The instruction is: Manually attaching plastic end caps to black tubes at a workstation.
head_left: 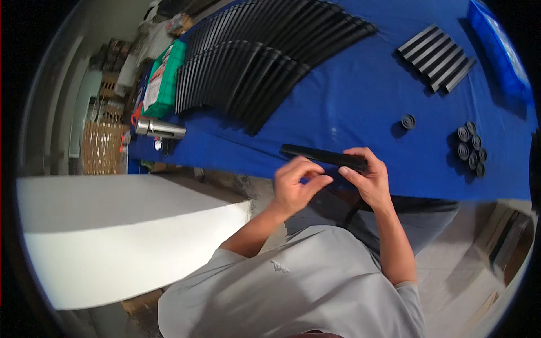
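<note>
A black tube lies slantwise over the front edge of the blue-covered table. My right hand is wrapped round the tube's right end, thumb on the near side and fingers on the far side. Close below the tube's middle, my left hand is closed, thumb and forefinger tips pressed together. Whether anything small sits in that pinch I cannot make out. To the right on the cloth stand a single round ribbed black cap and a cluster of several similar caps.
Long rows of black tubes cover the table's far left. Several more tubes lie at the far right, beside a blue bin. A green bin and a steel flask are at the left. A white block-like surface flanks me on the left.
</note>
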Motion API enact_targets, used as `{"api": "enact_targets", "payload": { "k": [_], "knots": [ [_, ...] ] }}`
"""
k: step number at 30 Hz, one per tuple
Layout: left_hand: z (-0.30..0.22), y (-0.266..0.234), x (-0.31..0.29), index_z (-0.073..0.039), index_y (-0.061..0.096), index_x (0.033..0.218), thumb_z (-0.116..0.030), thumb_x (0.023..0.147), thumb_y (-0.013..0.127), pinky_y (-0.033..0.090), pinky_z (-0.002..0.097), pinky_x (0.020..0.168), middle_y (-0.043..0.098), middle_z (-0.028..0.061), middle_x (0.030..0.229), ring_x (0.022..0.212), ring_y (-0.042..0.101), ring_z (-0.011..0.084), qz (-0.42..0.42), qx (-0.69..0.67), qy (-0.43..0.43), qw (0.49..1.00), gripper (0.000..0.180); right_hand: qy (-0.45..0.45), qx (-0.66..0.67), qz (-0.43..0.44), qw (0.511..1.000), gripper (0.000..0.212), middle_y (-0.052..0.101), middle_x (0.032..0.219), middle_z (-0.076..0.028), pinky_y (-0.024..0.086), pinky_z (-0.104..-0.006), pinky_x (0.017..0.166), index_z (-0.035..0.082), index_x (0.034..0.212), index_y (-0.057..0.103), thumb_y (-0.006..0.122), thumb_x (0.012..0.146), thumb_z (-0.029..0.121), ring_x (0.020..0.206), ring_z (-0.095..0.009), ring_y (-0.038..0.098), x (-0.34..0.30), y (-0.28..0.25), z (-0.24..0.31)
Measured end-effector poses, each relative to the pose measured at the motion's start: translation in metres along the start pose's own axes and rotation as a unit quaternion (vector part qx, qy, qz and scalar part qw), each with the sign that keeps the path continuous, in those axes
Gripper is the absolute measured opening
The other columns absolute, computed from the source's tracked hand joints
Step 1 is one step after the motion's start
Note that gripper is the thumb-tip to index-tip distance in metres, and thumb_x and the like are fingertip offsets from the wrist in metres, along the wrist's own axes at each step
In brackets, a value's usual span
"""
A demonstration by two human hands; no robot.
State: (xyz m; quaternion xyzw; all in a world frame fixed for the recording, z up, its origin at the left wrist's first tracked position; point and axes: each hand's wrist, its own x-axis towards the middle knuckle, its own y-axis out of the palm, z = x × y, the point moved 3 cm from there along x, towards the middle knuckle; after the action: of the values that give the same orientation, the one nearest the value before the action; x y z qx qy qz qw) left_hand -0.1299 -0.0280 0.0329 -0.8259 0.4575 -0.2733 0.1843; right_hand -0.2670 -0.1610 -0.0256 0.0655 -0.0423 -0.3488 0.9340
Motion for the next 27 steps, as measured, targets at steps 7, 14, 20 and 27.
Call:
{"api": "enact_targets", "payload": {
  "k": [7, 14, 20, 27],
  "knots": [
    [0.030, -0.017, 0.025, -0.004, 0.061, 0.113, -0.008, 0.071, 0.083, 0.053, 0.0372, 0.086, 0.068, 0.0122, 0.102, 0.094, 0.068, 0.0272, 0.095, 0.213, 0.064, 0.970, 0.048, -0.036, 0.049, 0.033, 0.998, 0.041, 0.067, 0.089, -0.005, 0.049, -0.0266, 0.068, 0.002, 0.119, 0.066, 0.080, 0.082, 0.014, 0.076, -0.010, 0.060, 0.004, -0.002, 0.003],
    [0.033, -0.030, 0.025, 0.001, 0.064, 0.105, -0.013, 0.077, 0.081, 0.051, 0.0291, 0.080, 0.069, 0.0056, 0.092, 0.086, 0.064, 0.0139, 0.306, 0.010, -0.176, 0.936, 0.035, -0.048, 0.060, 0.094, 0.993, 0.045, 0.067, 0.081, -0.001, 0.045, -0.0240, 0.062, 0.004, 0.120, 0.068, 0.082, 0.078, 0.011, 0.070, -0.007, 0.058, 0.001, -0.008, 0.007],
    [0.037, -0.034, 0.021, 0.003, 0.066, 0.110, -0.021, 0.085, 0.078, 0.047, 0.0256, 0.077, 0.064, 0.0054, 0.099, 0.089, 0.059, 0.0120, 0.353, -0.060, -0.236, 0.904, 0.037, -0.049, 0.075, 0.113, 0.989, 0.041, 0.069, 0.083, -0.002, 0.047, -0.0265, 0.063, 0.007, 0.117, 0.070, 0.082, 0.079, 0.018, 0.072, -0.010, 0.062, 0.001, -0.009, 0.007],
    [0.028, -0.032, 0.026, 0.004, 0.067, 0.112, -0.020, 0.086, 0.075, 0.047, 0.0281, 0.077, 0.063, 0.0060, 0.100, 0.089, 0.060, 0.0143, 0.381, -0.155, -0.281, 0.867, 0.036, -0.049, 0.104, 0.110, 0.987, 0.037, 0.067, 0.079, 0.000, 0.045, -0.0232, 0.064, 0.002, 0.114, 0.069, 0.081, 0.081, 0.014, 0.072, -0.007, 0.059, 0.004, -0.006, 0.001]
  ]
}}
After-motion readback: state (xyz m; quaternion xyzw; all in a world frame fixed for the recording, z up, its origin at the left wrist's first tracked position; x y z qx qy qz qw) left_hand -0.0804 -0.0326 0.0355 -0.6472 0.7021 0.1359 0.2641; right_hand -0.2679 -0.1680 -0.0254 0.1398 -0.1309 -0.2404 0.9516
